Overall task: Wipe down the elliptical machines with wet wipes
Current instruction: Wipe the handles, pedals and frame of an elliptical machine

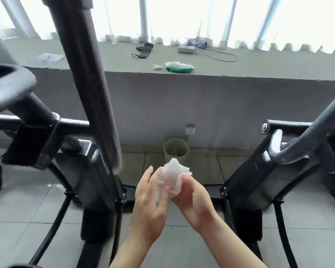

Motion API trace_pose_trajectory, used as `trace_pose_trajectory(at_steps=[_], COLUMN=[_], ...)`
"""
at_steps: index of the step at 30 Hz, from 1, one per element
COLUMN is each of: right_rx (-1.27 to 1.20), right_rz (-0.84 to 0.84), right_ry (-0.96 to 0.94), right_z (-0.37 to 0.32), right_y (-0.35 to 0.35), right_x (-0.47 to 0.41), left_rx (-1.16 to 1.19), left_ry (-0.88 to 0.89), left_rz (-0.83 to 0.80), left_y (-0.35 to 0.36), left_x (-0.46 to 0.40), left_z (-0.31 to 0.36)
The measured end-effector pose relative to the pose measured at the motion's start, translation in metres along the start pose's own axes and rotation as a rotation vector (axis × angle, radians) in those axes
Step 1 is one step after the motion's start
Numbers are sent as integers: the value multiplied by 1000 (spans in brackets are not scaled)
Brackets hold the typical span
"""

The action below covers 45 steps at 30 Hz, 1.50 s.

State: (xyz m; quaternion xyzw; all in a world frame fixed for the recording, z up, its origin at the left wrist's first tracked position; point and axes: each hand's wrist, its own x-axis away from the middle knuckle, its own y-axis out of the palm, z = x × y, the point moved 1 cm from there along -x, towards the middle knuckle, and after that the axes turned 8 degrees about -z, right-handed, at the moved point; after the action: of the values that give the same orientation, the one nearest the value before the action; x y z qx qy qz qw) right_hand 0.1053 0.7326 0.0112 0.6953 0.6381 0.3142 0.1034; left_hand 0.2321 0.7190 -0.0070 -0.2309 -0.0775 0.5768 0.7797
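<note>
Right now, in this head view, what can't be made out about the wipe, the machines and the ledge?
- Wet wipe: crumpled between the left hand and right hand; its hidden side, and whether it is dirty, cannot be told.
- Left elliptical machine: motion-blurred, console cut off by the frame edge.
- Right elliptical machine: cut off at the right edge.
- Wipe packet on the ledge: label too small.
- Bin: contents partly hidden by the wipe.

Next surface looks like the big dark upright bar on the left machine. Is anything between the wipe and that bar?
Nothing visible. The wet wipe, held by both the left hand and right hand, sits just right of the upright bar, open air between.
</note>
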Motion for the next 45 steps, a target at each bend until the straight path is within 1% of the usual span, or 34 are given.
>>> trace_pose_trajectory(at_steps=[4,5,6,11,13,15,17,19,21,25,27,28,29,30,31,33,37,41,45], right_rx=[-86,-104,-123,-251,-211,-185,-112,85,252,465,575,612,658,672,664,648,592,582,585], right_rz=[-114,-116,-113,-133,-193,-278,-376,-473,-520,-622,-705,-764,-853,-890,-903,-973,-1011,-1143,-1348], right_ry=[39,51,66,180,186,208,210,211,219,226,239,250,284,276,258,263,305,429,589], right_z=[-12,-11,-11,-18,-32,-48,-66,-84,-97,-111,-119,-122,-123,-125,-128,-130,-134,-134,-124], right_y=[-23,-27,-31,-52,-59,-62,-67,-66,-59,-26,-2,8,25,30,35,59,106,129,140], right_x=[-36,-44,-54,-121,-153,-188,-220,-245,-268,-314,-335,-344,-359,-366,-371,-397,-449,-490,-509], left_rx=[348,366,336,103,36,35,44,65,78,165,208,206,205,202,181,130,69,229,381], left_ry=[-322,-372,-394,-394,-353,-315,-332,-350,-341,-315,-306,-310,-317,-313,-308,-316,-242,-291,-366], left_rz=[40,54,75,159,191,245,297,355,416,534,611,656,743,771,792,944,1223,1490,1644], left_y=[21,22,23,26,26,27,27,30,30,20,13,9,1,-3,-7,-23,-45,-48,-44], left_x=[-34,-43,-53,-111,-135,-160,-182,-194,-203,-217,-230,-236,-244,-249,-253,-265,-300,-344,-365], left_z=[-3,-7,-10,-21,-26,-32,-37,-40,-43,-43,-41,-42,-44,-44,-44,-48,-46,-53,-43])
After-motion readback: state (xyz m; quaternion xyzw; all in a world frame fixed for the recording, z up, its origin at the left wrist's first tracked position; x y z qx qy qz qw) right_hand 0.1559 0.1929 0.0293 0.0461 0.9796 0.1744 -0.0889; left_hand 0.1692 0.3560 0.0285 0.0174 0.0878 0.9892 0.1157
